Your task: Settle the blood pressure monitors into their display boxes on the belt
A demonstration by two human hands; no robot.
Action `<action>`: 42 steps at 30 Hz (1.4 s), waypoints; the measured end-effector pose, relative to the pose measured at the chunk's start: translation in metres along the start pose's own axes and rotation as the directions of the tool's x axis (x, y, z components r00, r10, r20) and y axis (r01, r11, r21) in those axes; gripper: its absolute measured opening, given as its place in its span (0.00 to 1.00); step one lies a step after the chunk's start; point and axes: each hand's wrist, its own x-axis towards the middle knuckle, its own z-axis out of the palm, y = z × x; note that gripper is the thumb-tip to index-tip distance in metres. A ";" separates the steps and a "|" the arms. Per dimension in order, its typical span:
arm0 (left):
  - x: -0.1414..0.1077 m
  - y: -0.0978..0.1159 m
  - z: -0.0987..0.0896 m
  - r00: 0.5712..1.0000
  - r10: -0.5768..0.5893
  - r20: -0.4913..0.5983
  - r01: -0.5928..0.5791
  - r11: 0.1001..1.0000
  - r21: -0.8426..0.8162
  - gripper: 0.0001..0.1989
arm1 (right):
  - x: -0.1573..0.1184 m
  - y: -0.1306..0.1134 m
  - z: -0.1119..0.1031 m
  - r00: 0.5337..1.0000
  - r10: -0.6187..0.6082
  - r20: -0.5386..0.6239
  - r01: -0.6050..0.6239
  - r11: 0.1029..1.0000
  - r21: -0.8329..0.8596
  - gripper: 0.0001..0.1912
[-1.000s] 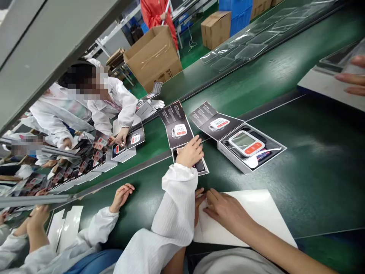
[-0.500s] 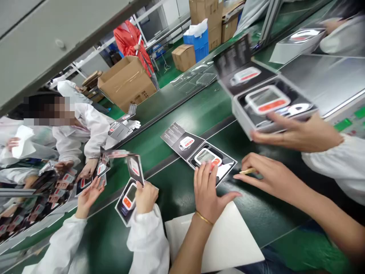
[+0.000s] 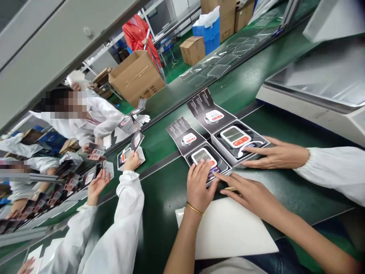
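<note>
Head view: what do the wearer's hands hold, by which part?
Right hand pinches a small yellowish strip; which part is unclear. Left hand lies over an open box's near end; any grip there can't be told.

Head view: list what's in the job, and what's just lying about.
In use: left hand, open box beneath, monitor inside, right hand alongside, neighbouring open box, co-worker's hand on it.

Apparently just standing about: large carton, smaller carton, blue crates.

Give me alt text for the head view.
The wearer's left hand overlaps an open box holding a digital monitor; the right hand holds a small tan item. Alongside, a co-worker's hand touches another open box.
</note>
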 end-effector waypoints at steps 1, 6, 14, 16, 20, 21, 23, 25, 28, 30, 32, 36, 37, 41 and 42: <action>-0.006 -0.010 -0.010 1.000 0.001 0.020 -0.002 1.000 0.030 0.24 | 0.001 -0.008 0.004 0.999 0.041 0.032 -0.041 0.999 0.029 0.26; -0.054 -0.056 -0.064 0.997 -0.015 0.078 -0.011 0.949 0.316 0.23 | -0.008 -0.051 0.018 0.987 0.066 0.147 -0.084 0.990 0.114 0.20; -0.105 -0.091 -0.130 0.976 -0.062 0.207 0.023 0.983 0.185 0.24 | -0.028 -0.082 0.085 0.967 -0.122 0.225 0.177 0.954 -0.244 0.08; -0.092 -0.133 -0.160 0.978 -0.113 0.175 0.083 0.982 0.172 0.25 | -0.028 -0.087 0.096 0.957 -0.132 0.259 0.200 0.946 -0.254 0.06; -0.050 -0.227 -0.220 0.974 -0.195 0.111 0.183 0.977 0.111 0.25 | -0.026 -0.100 0.098 0.939 -0.128 0.319 0.181 0.973 -0.144 0.14; -0.039 -0.240 -0.230 0.975 -0.198 0.100 0.189 0.978 0.091 0.23 | -0.026 -0.101 0.091 0.932 -0.111 0.344 0.144 0.987 -0.070 0.14; -0.023 -0.243 -0.235 0.981 -0.182 0.065 0.179 0.983 0.052 0.26 | -0.025 -0.095 0.069 0.923 -0.068 0.378 0.027 0.993 0.113 0.15; -0.012 -0.212 -0.216 0.990 -0.142 0.013 0.142 0.990 0.014 0.25 | -0.024 -0.077 0.035 0.942 0.000 0.335 -0.090 0.963 0.255 0.14; -0.006 -0.119 -0.142 0.999 -0.050 -0.016 0.049 0.998 -0.047 0.36 | -0.022 -0.032 -0.026 0.982 0.166 0.087 -0.184 0.946 0.267 0.13; -0.001 -0.047 -0.077 0.999 0.028 0.033 -0.025 0.995 -0.100 0.36 | -0.020 0.001 -0.062 0.962 0.253 -0.107 -0.235 0.959 0.157 0.15; 0.012 0.012 -0.017 0.993 0.084 0.081 -0.072 0.987 -0.145 0.37 | -0.015 0.031 -0.086 0.934 0.265 -0.242 -0.270 0.963 0.012 0.19; 0.064 0.056 0.057 0.982 0.099 0.158 -0.070 0.982 -0.176 0.39 | -0.001 0.066 -0.099 0.953 0.057 -0.298 -0.145 0.949 -0.280 0.18; 0.075 0.055 0.065 0.981 0.097 0.169 -0.070 0.984 -0.163 0.38 | 0.002 0.068 -0.099 0.953 -0.001 -0.303 -0.106 0.935 -0.338 0.16; 0.088 0.033 0.070 0.984 0.140 0.112 -0.143 0.990 0.020 0.34 | 0.006 0.060 -0.097 0.943 -0.070 -0.326 -0.060 0.926 -0.373 0.11; 0.083 0.027 0.067 0.982 0.160 0.098 -0.167 0.983 0.071 0.34 | 0.007 0.056 -0.097 0.946 -0.067 -0.317 -0.049 0.938 -0.344 0.11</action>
